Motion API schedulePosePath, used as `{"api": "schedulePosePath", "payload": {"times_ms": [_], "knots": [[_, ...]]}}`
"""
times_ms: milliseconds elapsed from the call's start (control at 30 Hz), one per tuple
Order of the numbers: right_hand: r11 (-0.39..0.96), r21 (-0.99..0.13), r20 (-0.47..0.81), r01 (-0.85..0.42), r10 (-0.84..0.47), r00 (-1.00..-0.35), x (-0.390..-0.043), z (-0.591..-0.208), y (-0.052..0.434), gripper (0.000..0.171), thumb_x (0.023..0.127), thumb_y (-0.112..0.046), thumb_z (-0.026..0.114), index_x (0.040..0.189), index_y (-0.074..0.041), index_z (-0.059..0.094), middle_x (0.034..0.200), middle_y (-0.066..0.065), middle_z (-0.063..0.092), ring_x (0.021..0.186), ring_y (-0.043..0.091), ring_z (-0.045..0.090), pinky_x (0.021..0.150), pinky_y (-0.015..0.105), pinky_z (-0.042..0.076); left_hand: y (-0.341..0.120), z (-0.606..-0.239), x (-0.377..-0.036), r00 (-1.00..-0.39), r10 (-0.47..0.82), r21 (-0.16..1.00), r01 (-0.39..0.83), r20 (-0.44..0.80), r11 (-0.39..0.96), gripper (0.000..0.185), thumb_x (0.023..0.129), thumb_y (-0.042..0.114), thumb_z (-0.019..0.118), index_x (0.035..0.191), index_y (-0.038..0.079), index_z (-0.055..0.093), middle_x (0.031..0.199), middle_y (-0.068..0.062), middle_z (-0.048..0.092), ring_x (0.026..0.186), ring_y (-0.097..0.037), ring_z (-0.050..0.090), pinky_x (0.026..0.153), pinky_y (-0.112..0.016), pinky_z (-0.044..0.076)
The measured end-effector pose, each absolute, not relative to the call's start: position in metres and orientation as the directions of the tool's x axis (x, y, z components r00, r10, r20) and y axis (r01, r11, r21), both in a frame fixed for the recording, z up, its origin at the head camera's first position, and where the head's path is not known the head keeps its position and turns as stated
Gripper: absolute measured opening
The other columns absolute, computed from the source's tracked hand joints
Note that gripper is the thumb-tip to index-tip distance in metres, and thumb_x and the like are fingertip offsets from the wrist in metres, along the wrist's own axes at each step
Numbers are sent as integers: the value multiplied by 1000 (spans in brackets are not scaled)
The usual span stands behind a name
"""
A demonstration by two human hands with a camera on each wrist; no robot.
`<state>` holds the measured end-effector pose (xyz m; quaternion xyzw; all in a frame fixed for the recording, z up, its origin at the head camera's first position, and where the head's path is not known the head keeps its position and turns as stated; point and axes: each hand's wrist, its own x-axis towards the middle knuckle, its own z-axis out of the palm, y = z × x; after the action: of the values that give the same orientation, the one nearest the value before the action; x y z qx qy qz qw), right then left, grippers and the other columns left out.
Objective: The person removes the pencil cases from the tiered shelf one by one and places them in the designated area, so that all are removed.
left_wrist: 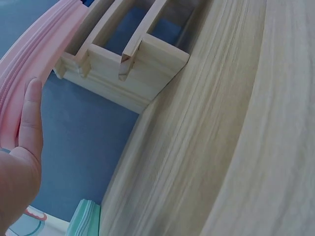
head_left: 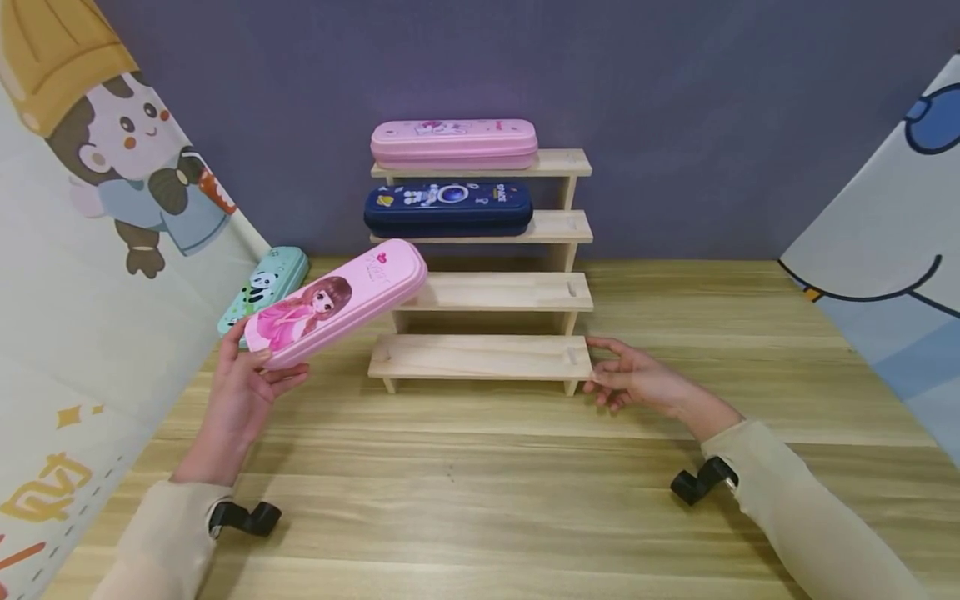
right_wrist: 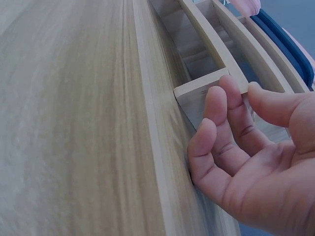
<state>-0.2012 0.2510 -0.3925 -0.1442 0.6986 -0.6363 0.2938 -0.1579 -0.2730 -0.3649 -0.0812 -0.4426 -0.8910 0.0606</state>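
A person's two hands work over a wooden bench (head_left: 480,500) in front of a stepped wooden rack (head_left: 487,292) with four shelves. The left hand (head_left: 243,392), at about 8 o'clock from the rack, holds a light pink pencil case (head_left: 337,300) printed with a cartoon girl. Its grip is closed around the near end of the case, thumb on top and fingers beneath, with the case lifted off the bench and tilted, its far end pointing toward the rack's third shelf from the top. The right hand (head_left: 637,379), at about 4 o'clock from the rack, has a loose, spread grip; its fingertips (right_wrist: 221,105) touch the right end of the lowest shelf.

On the top shelf lies a pink pencil case (head_left: 453,143); on the shelf below it, a dark blue pencil case (head_left: 448,208). A mint green pencil case (head_left: 266,287) with a panda lies on the bench at 9 o'clock, against a cartoon-printed cloth (head_left: 90,275).
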Motion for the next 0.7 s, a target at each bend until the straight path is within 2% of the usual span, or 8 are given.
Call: {"api": "schedulePosePath", "payload": {"times_ms": [200, 367, 700], "knots": [[156, -972, -233, 175, -566, -791, -200, -391, 250, 73, 104, -5, 49, 157, -4, -2, 99, 9, 65, 76, 14, 61, 62, 27, 55, -280, -367, -153, -980, -84, 759, 195, 182, -621, 41, 103, -2, 36, 138, 18, 31, 106, -13, 70, 75, -31, 74, 69, -40, 63], [159, -972, -236, 176, -564, -791, -200, -391, 250, 73, 104, -5, 49, 157, -4, -2, 99, 8, 65, 75, 15, 61, 62, 28, 55, -284, -372, -152, -967, -156, 740, 254, 200, -622, 41, 102, -2, 38, 138, 18, 32, 109, -12, 70, 76, -31, 74, 68, -40, 62], [156, -973, -231, 173, -562, -794, -200, -393, 251, 74, 104, -6, 50, 157, -4, -1, 99, 9, 65, 75, 15, 62, 61, 28, 55, -287, -375, -157, -947, -232, 660, 321, 222, -679, 43, 102, -3, 36, 139, 18, 29, 106, -17, 69, 75, -33, 74, 67, -39, 63]]}}
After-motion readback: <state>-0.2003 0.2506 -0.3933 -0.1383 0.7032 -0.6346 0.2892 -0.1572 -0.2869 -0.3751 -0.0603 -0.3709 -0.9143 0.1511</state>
